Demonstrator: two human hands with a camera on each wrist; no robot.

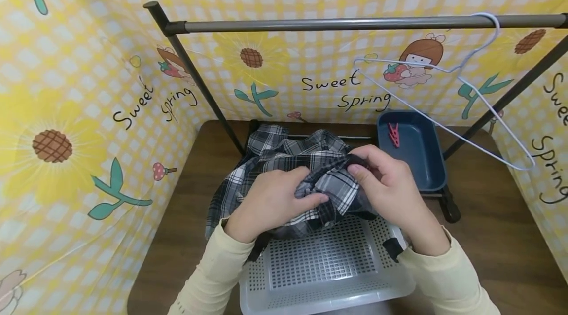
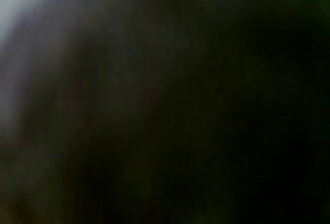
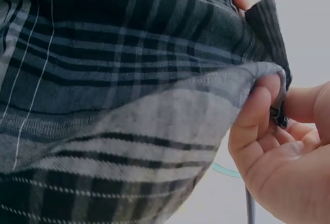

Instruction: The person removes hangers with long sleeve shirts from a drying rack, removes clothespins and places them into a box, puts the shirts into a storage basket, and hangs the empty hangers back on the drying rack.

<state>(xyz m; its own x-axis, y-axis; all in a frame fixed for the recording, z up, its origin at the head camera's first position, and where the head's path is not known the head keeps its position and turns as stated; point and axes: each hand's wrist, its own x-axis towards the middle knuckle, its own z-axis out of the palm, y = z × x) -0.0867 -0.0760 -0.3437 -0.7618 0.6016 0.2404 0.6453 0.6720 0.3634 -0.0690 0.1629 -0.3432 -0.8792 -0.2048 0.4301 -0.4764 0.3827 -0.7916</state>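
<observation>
A black, grey and white plaid shirt (image 1: 288,161) lies bunched up, partly over the far side of a white perforated basket (image 1: 326,297). My left hand (image 1: 269,199) grips a fold of the cloth, thumb on top and the other fingers mostly hidden by it. At the upper right of the bundle, my right hand (image 1: 395,187) pinches a dark edge of the shirt between thumb and fingers. The right wrist view shows that edge folded over the fingers of the right hand (image 3: 283,162), with the plaid cloth (image 3: 129,54) stretching left from it. The left wrist view is dark and blurred.
A grey metal rack rail (image 1: 310,24) spans the back, with a pale wire hanger (image 1: 477,90) hooked on its right part. Behind the right hand, a blue tray (image 1: 414,157) holds a red clothespin (image 1: 394,135). Brown tabletop (image 1: 173,251) lies beneath; patterned yellow cloth walls surround it.
</observation>
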